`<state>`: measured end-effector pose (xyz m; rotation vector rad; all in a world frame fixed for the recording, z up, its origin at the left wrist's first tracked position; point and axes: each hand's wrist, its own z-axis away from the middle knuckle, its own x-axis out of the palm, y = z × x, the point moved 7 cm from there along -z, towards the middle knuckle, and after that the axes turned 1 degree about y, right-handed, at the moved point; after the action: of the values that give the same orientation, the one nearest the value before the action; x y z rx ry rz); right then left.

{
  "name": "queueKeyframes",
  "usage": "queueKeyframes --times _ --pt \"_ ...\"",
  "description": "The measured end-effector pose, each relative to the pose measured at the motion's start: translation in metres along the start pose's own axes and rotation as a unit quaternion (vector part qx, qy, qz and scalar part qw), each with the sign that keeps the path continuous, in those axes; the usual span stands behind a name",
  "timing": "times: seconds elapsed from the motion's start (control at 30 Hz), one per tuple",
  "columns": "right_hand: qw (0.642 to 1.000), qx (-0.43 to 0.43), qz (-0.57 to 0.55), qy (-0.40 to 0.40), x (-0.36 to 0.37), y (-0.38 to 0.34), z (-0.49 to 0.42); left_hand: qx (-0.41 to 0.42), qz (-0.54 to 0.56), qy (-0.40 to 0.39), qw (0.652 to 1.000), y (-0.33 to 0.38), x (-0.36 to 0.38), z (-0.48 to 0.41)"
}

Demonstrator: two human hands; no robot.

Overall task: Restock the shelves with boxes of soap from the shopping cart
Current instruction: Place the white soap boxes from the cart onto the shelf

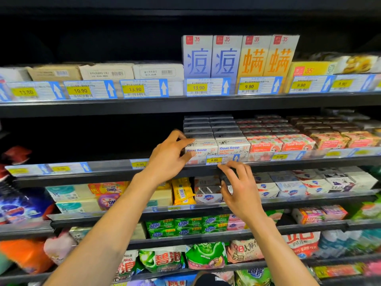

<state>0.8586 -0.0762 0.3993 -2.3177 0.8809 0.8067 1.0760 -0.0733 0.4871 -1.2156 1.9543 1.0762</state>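
At the centre of the frame the left hand [170, 156] grips a white cardboard Goat Soap box [203, 149] – thumb on its front face, fingers over its top – at the left end of the front row on the dark middle shelf [92, 178], touching a second white box [232, 147]. The right hand [242, 191] hovers lower right – fingers loosely curled, holding nothing, fingertips just under the yellow 8.00 price label [214, 160].

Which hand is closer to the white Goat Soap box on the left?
Left. The left hand grips the Goat Soap box; the right hand is lower, by the price rail.
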Motion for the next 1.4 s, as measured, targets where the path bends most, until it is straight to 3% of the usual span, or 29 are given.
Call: queueKeyframes --times 0.27,0.4,0.67,1.03,1.4 --pt "0.997 0.006 0.059 -0.056 -0.033 -0.02 0.008 0.031 -0.136 -0.008 0.99 0.017 -0.006 0.017" --pt "0.989 0.081 0.07 -0.098 -0.063 -0.018 0.037 0.032 -0.076 0.051 0.995 0.052 -0.019 0.059" --pt "0.952 0.237 0.138 -0.137 -0.149 0.0 0.15 0.084 -0.025 -0.142 0.986 0.115 0.048 0.145" --pt "0.876 0.435 0.193 -0.075 -0.288 0.097 0.306 0.255 0.058 -0.252 0.932 0.308 0.161 0.151" --pt "0.821 0.54 0.186 -0.032 -0.426 0.262 0.433 0.348 0.094 -0.318 0.877 0.557 0.317 0.124"
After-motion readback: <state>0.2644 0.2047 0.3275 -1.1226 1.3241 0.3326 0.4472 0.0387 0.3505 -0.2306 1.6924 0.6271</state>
